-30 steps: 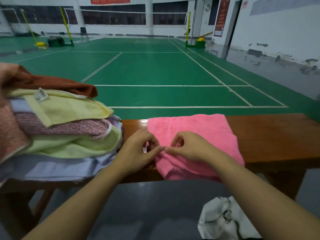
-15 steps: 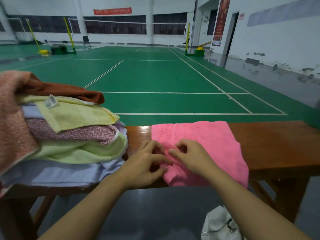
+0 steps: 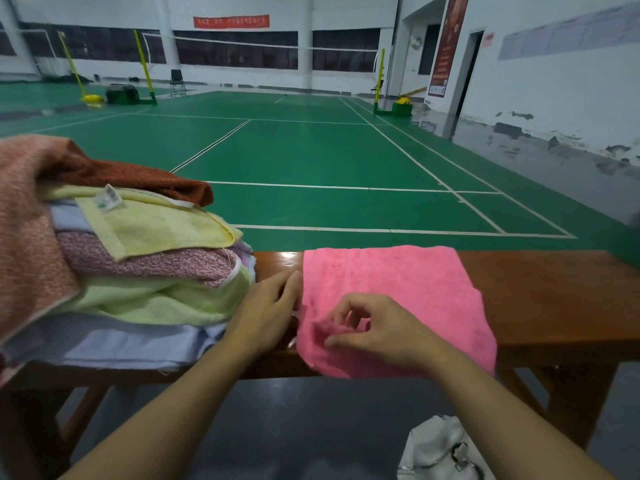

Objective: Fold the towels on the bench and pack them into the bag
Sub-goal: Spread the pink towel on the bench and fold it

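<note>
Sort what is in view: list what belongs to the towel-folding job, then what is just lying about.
Job:
flat pink terry towel
heap of mixed coloured towels
brown wooden bench
white bag on the floor
left hand
right hand

Lying about:
yellow net posts
black folding chair
red wall banner

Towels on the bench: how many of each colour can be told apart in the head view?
Pink towel, flat: 1
Rust-brown: 1
Salmon: 1
Yellow: 1
Mauve speckled: 1
Light green: 1
Pale blue: 1
Total: 7 visible; the pile may hide more.
</note>
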Tool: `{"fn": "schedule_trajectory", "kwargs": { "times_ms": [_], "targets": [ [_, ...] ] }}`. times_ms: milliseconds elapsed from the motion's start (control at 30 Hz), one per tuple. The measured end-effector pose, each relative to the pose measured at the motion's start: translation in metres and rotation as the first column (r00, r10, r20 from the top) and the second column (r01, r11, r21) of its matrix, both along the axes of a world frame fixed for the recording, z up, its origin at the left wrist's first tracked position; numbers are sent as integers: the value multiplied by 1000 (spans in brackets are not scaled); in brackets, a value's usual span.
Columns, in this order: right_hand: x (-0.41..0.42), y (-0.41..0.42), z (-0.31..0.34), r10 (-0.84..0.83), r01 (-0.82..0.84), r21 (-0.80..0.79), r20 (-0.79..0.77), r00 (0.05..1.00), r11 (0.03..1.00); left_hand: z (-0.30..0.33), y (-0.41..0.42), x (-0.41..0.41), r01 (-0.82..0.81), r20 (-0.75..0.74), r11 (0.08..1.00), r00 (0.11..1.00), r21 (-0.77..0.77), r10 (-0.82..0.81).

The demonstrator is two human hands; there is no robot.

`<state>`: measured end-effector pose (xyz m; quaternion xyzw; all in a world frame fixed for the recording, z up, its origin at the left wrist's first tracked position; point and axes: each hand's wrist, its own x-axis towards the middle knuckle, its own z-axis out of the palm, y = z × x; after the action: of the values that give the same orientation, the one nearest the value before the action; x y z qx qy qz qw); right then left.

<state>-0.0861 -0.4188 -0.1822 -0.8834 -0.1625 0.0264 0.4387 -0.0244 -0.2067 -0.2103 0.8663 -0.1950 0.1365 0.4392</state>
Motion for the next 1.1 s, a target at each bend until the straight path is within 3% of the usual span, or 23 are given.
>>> {"fn": "schedule_trajectory", "kwargs": {
  "times_ms": [133, 200, 267, 367, 467, 600, 733, 933, 1100],
  "targets": [
    [-2, 4, -1, 162, -162, -98, -13, 987, 982, 2, -8, -3, -43, 37, 995, 999, 94, 40],
    [1, 2, 0, 95, -89, -81, 76, 993, 993, 4, -15, 0, -59, 55, 996, 997, 69, 55],
    [10, -4, -3, -67, 108, -155, 249, 966, 982, 9, -24, 7, -73, 64, 996, 996, 57, 69],
    [23, -24, -12, -284, 422, -348, 382, 879, 837, 16, -42, 16, 33, 40, 982, 998, 184, -41],
    [25, -53, -14, -453, 606, -434, 409, 792, 667, 14, -57, 23, 117, 24, 928, 991, 353, -134],
    [18, -96, -17, -705, 756, -430, 311, 637, 493, -1, -61, 32, 170, -130, 729, 985, 663, -112],
    [17, -121, -14, -830, 787, -497, 208, 517, 365, -2, -51, 34, 200, -201, 640, 977, 742, -73],
    [22, -115, -4, -825, 773, -451, 129, 551, 446, -2, -44, 29, 175, -195, 654, 980, 736, -43],
    [17, -106, 14, -804, 845, -171, 259, 535, 507, 0, -44, 28, 167, -187, 662, 982, 731, -42]
  ]
}}
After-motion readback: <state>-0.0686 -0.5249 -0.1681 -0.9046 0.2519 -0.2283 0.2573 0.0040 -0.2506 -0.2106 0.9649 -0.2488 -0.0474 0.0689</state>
